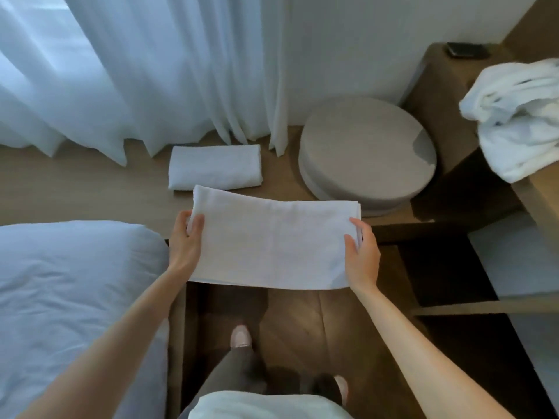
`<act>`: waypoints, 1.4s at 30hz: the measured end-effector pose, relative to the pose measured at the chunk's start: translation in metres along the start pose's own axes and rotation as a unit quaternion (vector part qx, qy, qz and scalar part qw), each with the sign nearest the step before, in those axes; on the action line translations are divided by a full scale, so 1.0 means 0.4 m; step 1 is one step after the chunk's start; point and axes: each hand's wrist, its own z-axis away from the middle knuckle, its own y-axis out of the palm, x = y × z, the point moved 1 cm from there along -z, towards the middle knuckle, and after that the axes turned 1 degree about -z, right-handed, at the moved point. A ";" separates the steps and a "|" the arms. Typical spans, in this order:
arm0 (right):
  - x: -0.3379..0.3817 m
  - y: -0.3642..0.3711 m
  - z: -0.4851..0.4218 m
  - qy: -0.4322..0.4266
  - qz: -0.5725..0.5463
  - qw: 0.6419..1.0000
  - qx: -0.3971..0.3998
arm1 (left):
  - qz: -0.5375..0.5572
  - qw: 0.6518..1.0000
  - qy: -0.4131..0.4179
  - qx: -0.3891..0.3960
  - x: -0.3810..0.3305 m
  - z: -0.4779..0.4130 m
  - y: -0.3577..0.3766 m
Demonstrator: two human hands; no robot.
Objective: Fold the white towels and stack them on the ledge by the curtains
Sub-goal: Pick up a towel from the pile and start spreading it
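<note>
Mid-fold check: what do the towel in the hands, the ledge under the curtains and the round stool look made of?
The held towel looks like white woven cloth, probably cotton terry: matte, finely nubbed, with soft layered edges. The ledge looks like wood or wood-look laminate: light brown, smooth and flat. The round stool seems upholstered in grey-beige fabric: matte, with a seam line round its side.

Dim and bluish, lit by soft daylight through the sheer curtains at upper left. Brightest there, fading to deep shadow over the floor at bottom. Slightly soft throughout, blurrier toward the corners. Bowed by wide-angle distortion along the edges, plainly at the bed on the left.
</note>
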 end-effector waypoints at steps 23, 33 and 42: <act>0.221 0.738 -0.605 0.042 -0.017 0.991 0.129 | 0.034 0.987 -0.158 -0.023 0.135 -0.862 -0.060; 0.148 1.012 -0.832 0.073 -0.016 0.989 0.124 | 0.050 0.981 -0.180 -0.059 0.262 -1.203 0.051; 0.014 1.197 -0.939 0.121 -0.053 0.988 0.073 | 0.005 0.984 -0.175 -0.019 0.412 -1.421 0.155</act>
